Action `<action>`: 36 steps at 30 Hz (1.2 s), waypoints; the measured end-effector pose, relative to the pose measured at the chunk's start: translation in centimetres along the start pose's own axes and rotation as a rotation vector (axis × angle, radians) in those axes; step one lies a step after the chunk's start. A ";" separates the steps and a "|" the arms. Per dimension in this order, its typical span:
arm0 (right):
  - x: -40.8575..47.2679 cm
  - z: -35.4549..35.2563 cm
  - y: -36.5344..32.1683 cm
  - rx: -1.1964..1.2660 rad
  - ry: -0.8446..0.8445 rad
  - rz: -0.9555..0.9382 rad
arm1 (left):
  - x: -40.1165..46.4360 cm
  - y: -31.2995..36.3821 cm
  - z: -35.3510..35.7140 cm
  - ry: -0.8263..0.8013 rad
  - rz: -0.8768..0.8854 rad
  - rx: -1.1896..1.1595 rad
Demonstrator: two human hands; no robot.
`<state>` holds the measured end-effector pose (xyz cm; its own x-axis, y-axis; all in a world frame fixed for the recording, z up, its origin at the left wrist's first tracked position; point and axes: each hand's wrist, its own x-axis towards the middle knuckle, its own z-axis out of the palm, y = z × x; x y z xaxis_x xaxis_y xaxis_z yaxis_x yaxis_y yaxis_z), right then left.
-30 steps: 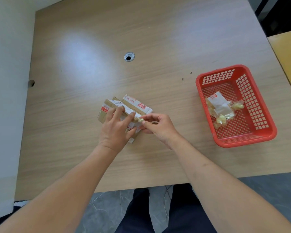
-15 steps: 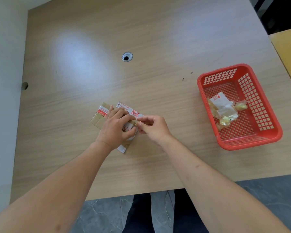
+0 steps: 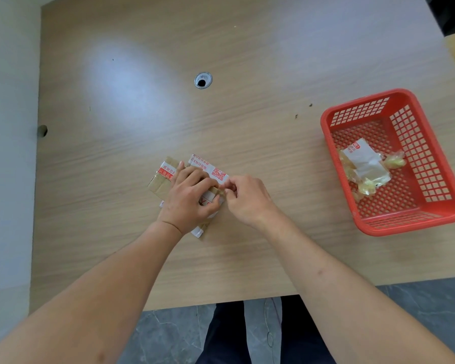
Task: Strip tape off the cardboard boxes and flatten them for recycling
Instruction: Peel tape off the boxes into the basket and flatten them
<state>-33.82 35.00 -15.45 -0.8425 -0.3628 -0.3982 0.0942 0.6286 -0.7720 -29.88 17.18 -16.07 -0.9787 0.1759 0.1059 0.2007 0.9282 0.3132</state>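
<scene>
Red basket (image 3: 428, 164) (tape scraps (image 3: 365, 169)) beside box (image 3: 163, 177)

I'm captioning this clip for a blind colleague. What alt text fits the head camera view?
Seen from above, a person's left hand presses a small cardboard box onto a wooden table while the right hand pinches tape at the box's edge. To the right stands a red plastic basket holding crumpled tape scraps.

Bright even daylight, pale glare patch on table (image 3: 132, 82) upper left, wide-angle bowing at edges, sharp w/ soft shadows.
</scene>
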 end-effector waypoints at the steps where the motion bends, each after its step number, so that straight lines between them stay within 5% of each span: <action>1: -0.1 0.3 0.1 0.040 0.020 0.033 | 0.0 0.0 0.0 -0.006 -0.005 0.001; 6: -1.2 2.1 0.3 1.104 0.000 0.504 | 0.1 -0.1 0.1 -0.017 -0.031 0.005; 9: -2.3 2.7 1.2 1.352 0.050 0.594 | 0.5 -0.4 0.2 0.017 -0.119 0.009; 17: -2.9 1.6 1.7 0.999 0.272 0.420 | 0.7 0.0 0.0 -0.057 -0.172 -0.012; 23: -2.7 -0.7 0.4 0.773 0.375 0.340 | 2.1 3.6 -1.7 -0.188 -0.372 -0.253; 29: -4.6 -5.6 0.2 0.551 0.455 0.254 | 3.4 6.3 -2.9 -0.260 -0.356 -0.430; 36: -6.3 -11.1 3.5 0.255 0.568 0.184 | 4.4 9.3 -2.4 -0.331 -0.224 -0.371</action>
<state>-34.08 47.09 -10.13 -0.9434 0.1996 -0.2648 0.3276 0.4377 -0.8373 -32.20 25.77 -10.47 -0.9486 0.1367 -0.2855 -0.0709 0.7873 0.6125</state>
